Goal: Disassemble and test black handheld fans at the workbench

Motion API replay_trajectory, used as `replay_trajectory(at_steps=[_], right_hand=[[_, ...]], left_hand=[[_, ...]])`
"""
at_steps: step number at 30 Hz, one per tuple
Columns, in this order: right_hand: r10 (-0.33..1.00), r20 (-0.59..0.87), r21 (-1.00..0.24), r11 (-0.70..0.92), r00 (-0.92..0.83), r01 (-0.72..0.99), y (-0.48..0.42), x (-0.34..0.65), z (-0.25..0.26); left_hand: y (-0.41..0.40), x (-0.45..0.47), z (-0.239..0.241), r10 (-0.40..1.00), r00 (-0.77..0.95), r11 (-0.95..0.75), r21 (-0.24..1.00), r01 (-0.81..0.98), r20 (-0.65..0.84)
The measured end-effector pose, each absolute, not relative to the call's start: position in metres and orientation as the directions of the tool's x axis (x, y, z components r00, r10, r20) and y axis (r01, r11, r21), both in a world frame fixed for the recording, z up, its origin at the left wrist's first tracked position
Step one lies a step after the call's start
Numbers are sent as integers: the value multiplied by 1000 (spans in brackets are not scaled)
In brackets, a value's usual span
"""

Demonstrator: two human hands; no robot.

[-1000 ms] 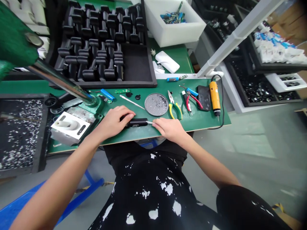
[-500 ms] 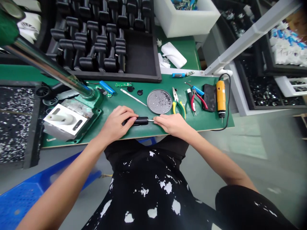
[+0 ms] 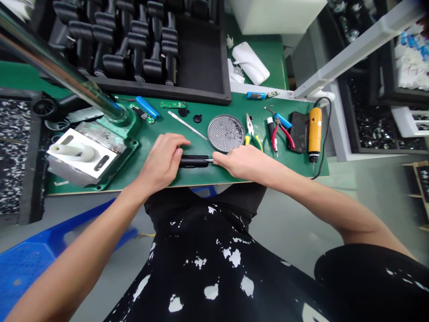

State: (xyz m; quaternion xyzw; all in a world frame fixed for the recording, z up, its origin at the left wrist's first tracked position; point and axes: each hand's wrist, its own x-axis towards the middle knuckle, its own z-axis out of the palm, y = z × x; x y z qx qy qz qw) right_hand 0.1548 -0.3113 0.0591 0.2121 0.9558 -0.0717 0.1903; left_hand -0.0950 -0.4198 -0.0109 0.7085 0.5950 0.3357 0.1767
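Observation:
Near the front edge of the green bench, a black tube-shaped handle (image 3: 194,161) lies level. My left hand (image 3: 165,160) is closed around its left end, thumb on the near side, covering that end. A thin bright metal tool (image 3: 210,160) meets the handle's right end. My right hand (image 3: 236,162) pinches that tool, and the fingers hide most of it, so its kind does not show. Just beyond my right hand is a round grey perforated dish (image 3: 225,133). Metal tweezers (image 3: 187,124) lie beyond the handle.
Pliers (image 3: 251,132), red-handled cutters (image 3: 283,133) and a yellow electric screwdriver (image 3: 314,134) lie right. A green-based press stand (image 3: 122,120) rises at left. Behind are a black tray (image 3: 201,94) of black housings, blue batteries (image 3: 147,107) and a circuit board (image 3: 172,105).
The view has shifted, with the bench sitting a little higher in it. My left fingers have loosened and spread somewhat on the handle. The metal tool still meets its right end.

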Motion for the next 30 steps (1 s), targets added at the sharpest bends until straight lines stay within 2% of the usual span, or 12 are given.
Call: replay_trajectory(at_steps=[5,11,20,23,27,30], right_hand=[[418,-392,-102,865,-819,491,-315,157,47],[481,-367,-50,844,-796,533,-321,158,36],[383,-373,-68,897,-845,436,-312,139,69],[392,-419,-65,886,-819,458,-313,127,81],[395,-507,10,892,-767,452,-318,108,91],[356,-482,16,917,-800,399,-323,85,92]], left_hand=[[-420,-95,-12,955,62,-243,647,723,289],[-420,-94,-14,951,46,-238,630,739,304],[-421,-94,-13,950,26,-219,606,765,310],[-422,-94,-14,955,19,-204,605,770,297],[-423,-95,-15,957,6,-190,608,770,291],[-424,-95,-16,951,10,-204,602,772,309]])
